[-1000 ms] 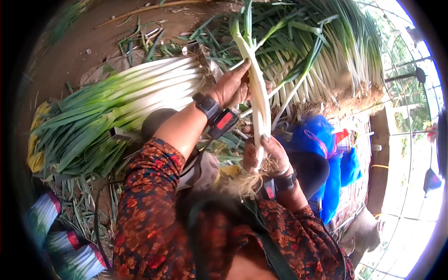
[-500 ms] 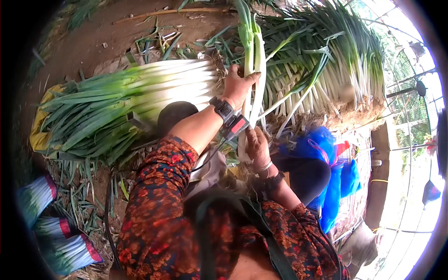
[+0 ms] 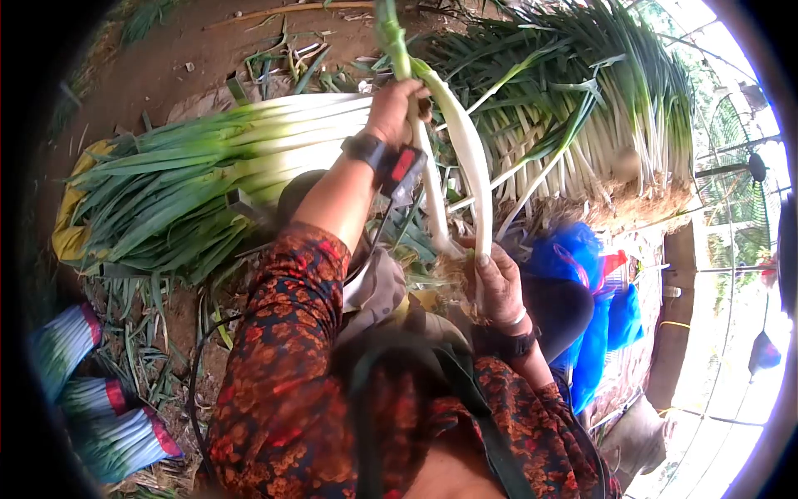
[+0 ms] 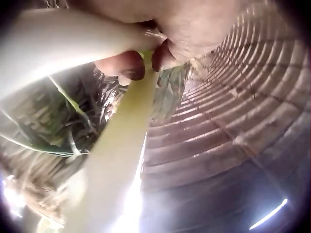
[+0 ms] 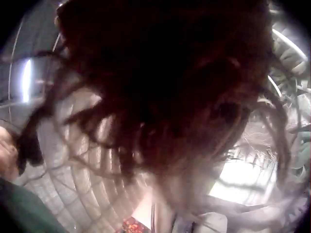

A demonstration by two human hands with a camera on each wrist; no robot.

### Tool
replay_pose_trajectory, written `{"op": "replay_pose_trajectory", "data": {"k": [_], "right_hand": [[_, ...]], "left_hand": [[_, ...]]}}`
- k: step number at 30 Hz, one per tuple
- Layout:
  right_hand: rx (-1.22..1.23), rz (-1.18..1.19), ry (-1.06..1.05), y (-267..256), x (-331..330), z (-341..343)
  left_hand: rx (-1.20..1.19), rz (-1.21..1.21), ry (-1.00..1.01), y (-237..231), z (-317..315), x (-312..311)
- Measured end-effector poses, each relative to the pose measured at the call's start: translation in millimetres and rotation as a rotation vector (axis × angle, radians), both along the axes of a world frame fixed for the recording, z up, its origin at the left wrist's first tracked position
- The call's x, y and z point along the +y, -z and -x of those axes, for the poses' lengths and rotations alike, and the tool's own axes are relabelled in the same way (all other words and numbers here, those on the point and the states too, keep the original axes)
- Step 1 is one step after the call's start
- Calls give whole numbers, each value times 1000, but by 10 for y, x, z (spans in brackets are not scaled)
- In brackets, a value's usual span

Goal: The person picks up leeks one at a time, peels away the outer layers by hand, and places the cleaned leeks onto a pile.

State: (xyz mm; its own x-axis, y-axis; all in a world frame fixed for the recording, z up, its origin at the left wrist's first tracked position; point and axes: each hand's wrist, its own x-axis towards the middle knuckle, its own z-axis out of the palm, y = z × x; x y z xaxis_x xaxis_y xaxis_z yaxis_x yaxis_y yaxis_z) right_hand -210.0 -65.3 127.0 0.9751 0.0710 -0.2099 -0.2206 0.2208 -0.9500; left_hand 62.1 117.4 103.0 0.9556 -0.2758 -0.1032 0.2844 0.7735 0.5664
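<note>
In the head view my left hand (image 3: 397, 110) grips a leek (image 3: 430, 179) just below its green top. A second white length, the right-hand leek stalk (image 3: 468, 137), bows away from it, the two meeting near my left hand. Lower down, the thumb and fingers of my right hand (image 3: 501, 289) pinch this right-hand stalk at its lower end. In the left wrist view, fingertips (image 4: 127, 65) close around a pale stalk (image 4: 116, 145), with another thick white stalk crossing at upper left. Dark, blurred roots (image 5: 165, 107) fill most of the right wrist view.
Trimmed leeks (image 3: 274, 150) lie in a row at left on a yellow sheet (image 3: 68, 241). A large heap of rooted leeks (image 3: 573, 141) is at upper right. Bagged bundles (image 3: 125, 441) sit at lower left. Blue plastic (image 3: 590, 333) lies at right, near a wooden beam (image 3: 675, 308).
The two white lengths, earlier close together, now stand apart. My left hand has shifted up and left along the leek; my right hand has moved right and down with the lower end.
</note>
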Motion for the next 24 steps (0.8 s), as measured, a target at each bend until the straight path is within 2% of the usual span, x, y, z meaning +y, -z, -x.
{"op": "replay_pose_trajectory", "data": {"k": [1, 2, 3, 4, 5, 7, 8, 10, 12, 14, 15, 16, 18, 21, 24], "right_hand": [[20, -20, 15, 40, -23, 49], [39, -40, 32, 87, -67, 79], [112, -54, -75, 149, -210, 78], [65, 79, -157, 442, -458, 74], [-50, 177, -221, 517, -462, 24], [76, 447, -278, 670, -552, -139], [171, 457, -129, 496, -391, -289], [186, 273, -69, 310, -194, -536], [43, 414, -31, 258, -57, -781], [37, 356, -9, 174, 94, -1001], [-21, 288, 12, 239, 140, -1089], [-141, 366, 31, 481, 99, -1178], [19, 168, -72, 385, 134, -1169], [131, -98, -169, 322, 134, -1101], [203, -387, -286, 251, 203, -1048]], "left_hand": [[-3, -29, -6, 18, -45, 56], [53, 43, -62, -37, -35, 51], [51, 66, -33, -17, -61, 74], [50, 88, -2, 7, -80, 100], [60, 95, 17, -37, -49, 125], [-4, -25, 48, -69, -25, 141], [-27, -102, 47, -105, 12, 137], [-118, -161, 69, -130, 101, 117], [-166, -223, 103, -195, 226, 112], [-186, -296, 122, -231, 320, 93], [-191, -294, 138, -228, 340, 98], [-197, -292, 152, -224, 353, 116], [-218, -257, 175, -221, 347, 195], [-207, -237, 176, -198, 344, 269], [-230, -157, 295, -126, 293, 357]]}}
